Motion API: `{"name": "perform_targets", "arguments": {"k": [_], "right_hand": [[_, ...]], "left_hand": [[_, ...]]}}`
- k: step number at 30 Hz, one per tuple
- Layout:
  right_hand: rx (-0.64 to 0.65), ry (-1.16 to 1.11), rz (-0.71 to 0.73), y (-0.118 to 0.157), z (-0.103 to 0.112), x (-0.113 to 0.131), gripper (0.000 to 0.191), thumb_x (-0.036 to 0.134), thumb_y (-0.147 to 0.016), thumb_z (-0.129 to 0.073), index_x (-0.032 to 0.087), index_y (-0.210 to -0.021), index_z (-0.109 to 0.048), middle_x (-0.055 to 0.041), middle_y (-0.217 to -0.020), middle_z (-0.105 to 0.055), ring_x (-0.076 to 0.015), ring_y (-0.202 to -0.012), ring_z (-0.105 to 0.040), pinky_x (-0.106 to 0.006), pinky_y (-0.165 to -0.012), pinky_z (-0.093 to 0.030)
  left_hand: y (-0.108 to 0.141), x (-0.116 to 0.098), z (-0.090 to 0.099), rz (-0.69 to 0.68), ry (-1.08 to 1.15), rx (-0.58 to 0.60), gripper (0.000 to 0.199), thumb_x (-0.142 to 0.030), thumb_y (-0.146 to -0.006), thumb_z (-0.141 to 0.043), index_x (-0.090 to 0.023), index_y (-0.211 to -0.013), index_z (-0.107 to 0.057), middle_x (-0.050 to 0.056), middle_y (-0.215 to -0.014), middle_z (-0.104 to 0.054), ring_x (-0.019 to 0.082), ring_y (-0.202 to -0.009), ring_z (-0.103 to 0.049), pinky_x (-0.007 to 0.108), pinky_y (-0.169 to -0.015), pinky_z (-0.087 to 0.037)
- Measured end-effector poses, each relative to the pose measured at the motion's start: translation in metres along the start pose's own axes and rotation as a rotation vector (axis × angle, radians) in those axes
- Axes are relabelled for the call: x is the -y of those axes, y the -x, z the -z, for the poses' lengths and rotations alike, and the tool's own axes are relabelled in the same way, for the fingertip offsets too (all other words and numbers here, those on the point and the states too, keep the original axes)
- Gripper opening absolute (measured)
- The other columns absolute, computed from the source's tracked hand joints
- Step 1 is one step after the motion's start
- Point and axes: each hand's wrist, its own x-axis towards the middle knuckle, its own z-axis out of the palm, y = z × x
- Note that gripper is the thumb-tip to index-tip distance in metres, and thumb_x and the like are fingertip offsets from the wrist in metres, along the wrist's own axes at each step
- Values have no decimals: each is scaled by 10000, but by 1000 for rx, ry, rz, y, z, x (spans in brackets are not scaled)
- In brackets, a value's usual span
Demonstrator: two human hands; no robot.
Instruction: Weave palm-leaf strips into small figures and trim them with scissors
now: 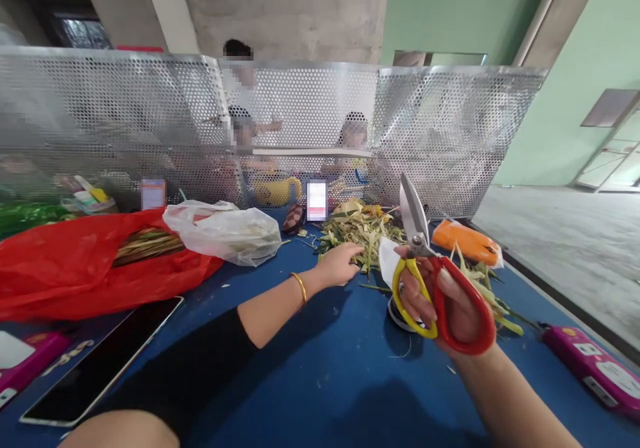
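My right hand (427, 298) grips a pair of scissors (423, 248) by its handles, one loop yellow and the other red. The blades point up and look nearly closed. My left hand (343, 263), with a gold bangle on its wrist, reaches to the near edge of a heap of dry plant strips (367, 231). Its fingers point at the heap and seem a little apart; nothing shows between them. Behind the scissors are a white piece of paper or plastic (390, 260) and a small round dark object (400, 318), partly hidden by my right hand.
On the blue table (320, 368) lie a red plastic bag (65, 255) with stalks, a clear bag (233, 231), a tablet (110, 361), an orange packet (467, 241) and a magenta device (590, 361). A perforated metal screen (310, 101) stands behind, with people beyond it.
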Motion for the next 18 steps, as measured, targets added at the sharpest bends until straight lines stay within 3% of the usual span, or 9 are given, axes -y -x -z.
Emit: {"name": "perform_targets", "arguments": {"k": [2, 4, 7, 8, 9, 12, 15, 18], "right_hand": [[-13, -14, 1, -1, 1, 3, 347, 406, -826, -592, 200, -1097, -655, 24, -676, -540, -32, -368, -291, -221, -400, -351], [-26, -30, -18, -2, 1, 4, 358, 421, -828, -586, 193, -1094, -661, 26, -677, -531, -26, -363, -280, -217, -397, -364], [-27, -71, -49, -1, 2, 0, 343, 417, -838, -582, 194, -1085, -667, 25, -682, -532, -24, -369, -267, -205, -397, -375], [-24, -83, -60, 0, 2, -2, 328, 407, -849, -573, 198, -1084, -665, 23, -690, -537, -24, -376, -270, -199, -403, -379], [-17, -87, -78, 1, 2, -6, 317, 397, -860, -565, 201, -1090, -662, 20, -698, -542, -25, -382, -277, -195, -413, -385], [14, -59, -140, 5, 0, -16, 323, 389, -866, -573, 195, -1115, -644, 16, -703, -546, -30, -397, -307, -198, -434, -390], [29, -7, -188, 7, -2, -23, 353, 397, -850, -604, 174, -1122, -633, 14, -685, -538, -40, -403, -329, -210, -432, -373], [27, 16, -217, 8, -4, -25, 373, 421, -838, -619, 155, -1099, -636, 10, -677, -540, -49, -401, -337, -225, -434, -372]], "left_hand": [[-1, 5, 17, 4, 10, -27, 373, -171, -771, -540, -140, -1131, -633, 93, -1017, -713, 177, -844, -674, 249, -720, -506], [9, 12, 29, 6, 38, 40, 246, -215, -776, -544, -139, -967, -678, 68, -871, -725, 157, -695, -677, 237, -634, -504], [25, 24, 36, 148, 58, 484, 192, -308, -773, -560, -158, -740, -675, 41, -668, -693, 149, -515, -630, 243, -509, -477], [26, 27, 38, 185, 8, 600, 205, -334, -753, -590, -159, -687, -673, 43, -633, -685, 158, -498, -625, 253, -500, -478], [25, 29, 38, 188, -49, 633, 197, -333, -727, -622, -159, -649, -671, 44, -609, -678, 163, -501, -627, 256, -507, -482], [12, 29, 39, 112, -98, 422, 121, -245, -710, -621, -166, -761, -696, 33, -708, -704, 162, -675, -659, 240, -631, -496], [1, 19, 31, 12, -111, 221, 261, -180, -729, -581, -181, -966, -689, 37, -946, -716, 181, -923, -636, 249, -791, -476], [2, 9, 12, -43, -82, 297, 200, -169, -743, -574, -172, -898, -701, 11, -791, -707, 159, -751, -656, 236, -710, -487]]}}
